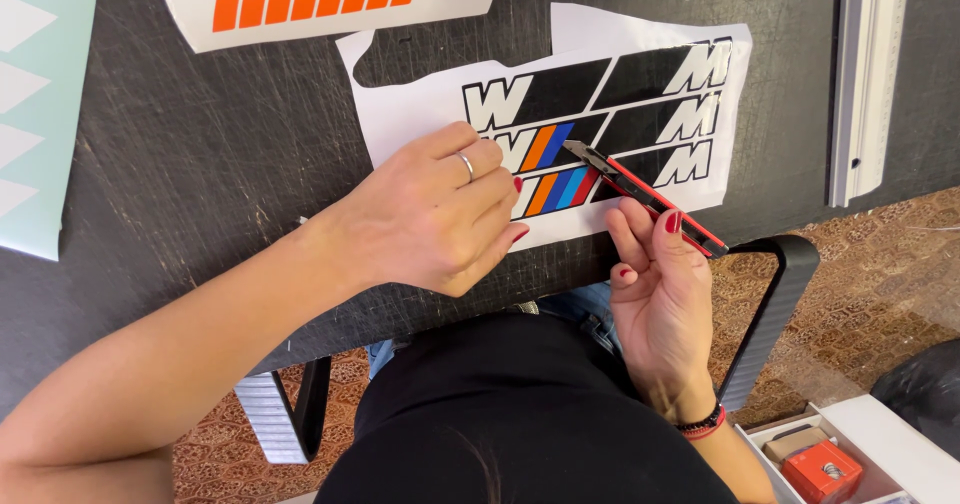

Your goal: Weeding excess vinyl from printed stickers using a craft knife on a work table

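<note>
White sticker sheet [640, 179] with black bars and coloured stripes: flat on scratched black worktop [200, 144], near its front edge. Left hand [430, 214]: fingers curled, pressing the sheet down. Right hand [660, 294]: closed round red-and-black snap-off knife [645, 196], blade tip at the middle row. Judged: trimming; next calls for a steady drawn cut. Blade contact hidden.

Left hand [440, 214] pressed flat, right hand [655, 284] with fingers [670, 226] curled.

sticker sheet [640, 179] on table [200, 144], ruler [868, 74] right
</note>
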